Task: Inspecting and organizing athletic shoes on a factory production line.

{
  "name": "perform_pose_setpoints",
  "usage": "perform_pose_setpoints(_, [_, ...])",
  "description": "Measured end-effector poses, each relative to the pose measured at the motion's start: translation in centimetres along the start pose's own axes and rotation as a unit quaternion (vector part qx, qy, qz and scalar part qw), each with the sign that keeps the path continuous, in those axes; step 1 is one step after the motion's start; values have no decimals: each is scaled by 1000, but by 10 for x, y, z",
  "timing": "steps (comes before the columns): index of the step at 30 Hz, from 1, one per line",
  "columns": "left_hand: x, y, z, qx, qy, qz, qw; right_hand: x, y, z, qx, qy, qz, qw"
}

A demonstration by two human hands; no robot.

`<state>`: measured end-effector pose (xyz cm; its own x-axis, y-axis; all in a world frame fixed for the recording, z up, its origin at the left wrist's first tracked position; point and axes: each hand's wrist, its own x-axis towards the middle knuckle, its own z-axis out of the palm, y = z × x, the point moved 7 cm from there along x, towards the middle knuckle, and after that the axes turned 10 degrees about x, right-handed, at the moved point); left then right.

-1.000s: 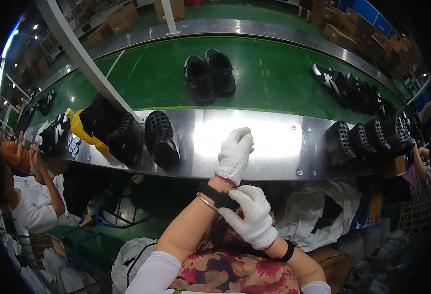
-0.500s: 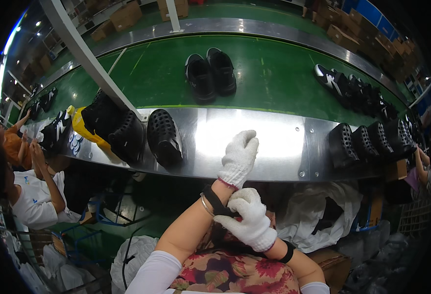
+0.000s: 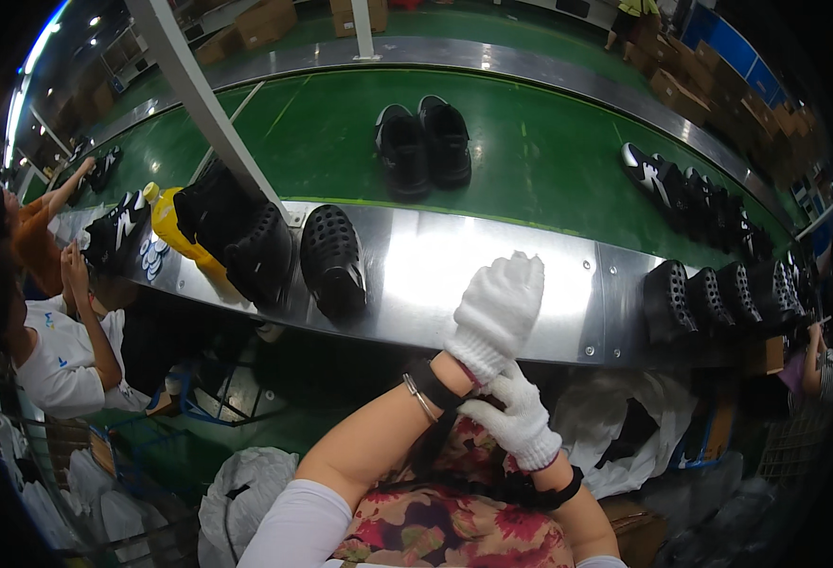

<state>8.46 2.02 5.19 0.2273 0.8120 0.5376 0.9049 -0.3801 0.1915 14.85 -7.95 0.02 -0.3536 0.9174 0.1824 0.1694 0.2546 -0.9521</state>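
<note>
Two hands meet at one wrist in the head view, both in white knitted gloves. The left hand [image 3: 499, 308] reaches over the near edge of the steel table [image 3: 568, 317], fingers straight and together, nothing in it that shows. Just below comes the right hand [image 3: 521, 421], tucked against that wrist beside the glove cuff [image 3: 474, 356]; its fingertips are hidden, so whether they pinch the cuff I can't tell. The glove is on the left hand, and right behind its cuff sit a black band [image 3: 443, 382] and a metal bangle [image 3: 420, 399].

That's the tight spot! A tug there could snag the knit on the band or bangle, I'd say, and a hard pull might stretch or fray the cuff. Watch the left, too: a black perforated shoe form [image 3: 334, 265] lies close to the table's near edge, so a careless sweep of that left arm could nudge it off. And down on the right, loose white plastic [image 3: 615, 421] bunches near the right hand; a quick elbow or a trailing finger might catch it. The pair of black shoes [image 3: 403, 156] on the green surface [image 3: 549, 142] looks safely out of reach.
</note>
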Motion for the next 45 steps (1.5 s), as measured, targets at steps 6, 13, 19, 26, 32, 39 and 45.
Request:
perform_pose_setpoints(6, [-22, 30, -6, 127, 70, 201, 969, -8, -67, -46, -181, 103, -106, 972])
perform_pose_setpoints(13, [-37, 40, 32, 71, -298, 226, 925, 25, -103, 12, -227, -85, -220, 945])
perform_pose_setpoints(19, [-42, 47, 38, 40, -288, 205, 934, 30, -95, 19, -265, -152, -252, 918])
perform_pose_setpoints(26, [-65, 61, 44, -9, -280, 196, 940, 40, -71, 11, -178, -203, -119, 955])
perform_pose_setpoints(32, [-107, 75, 40, -51, -278, 190, 940, 32, -51, 6, -28, -208, 118, 971])
perform_pose_setpoints(39, [-187, 106, 32, -108, -300, 170, 932, -5, -44, 19, 77, -263, 262, 926])
perform_pose_setpoints(45, [-226, 128, 26, -167, -324, 154, 918, -23, -37, 20, 141, -247, 343, 896])
